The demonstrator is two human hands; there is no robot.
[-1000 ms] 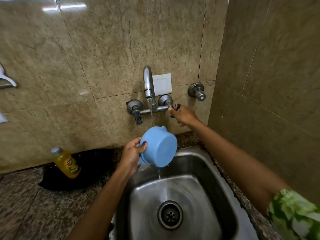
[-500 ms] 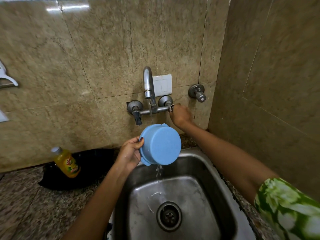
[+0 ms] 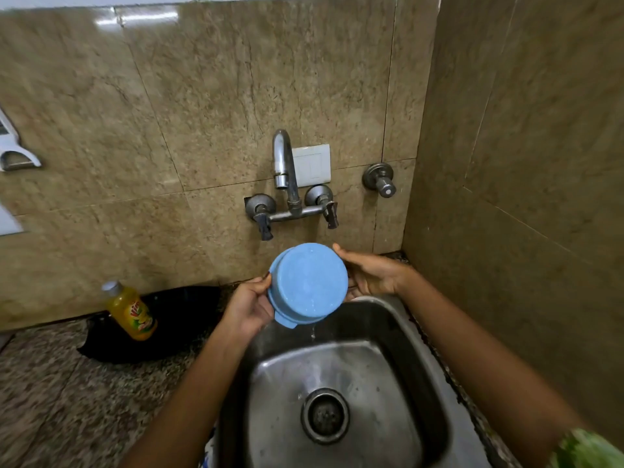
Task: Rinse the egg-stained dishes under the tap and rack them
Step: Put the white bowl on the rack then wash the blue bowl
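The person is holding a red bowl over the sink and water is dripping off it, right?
Almost. The bowl is blue, not red, as the head view shows. The left hand grips it over the sink, the right hand beside it, and water does drip off it.

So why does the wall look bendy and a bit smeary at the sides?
Head view: the wide-angle lens bows the tile lines; motion blur smears the white wall fittings at the left edge; a ceiling light leaves glare on the glossy tiles; the blue bowl and the tap at the centre stay sharp.
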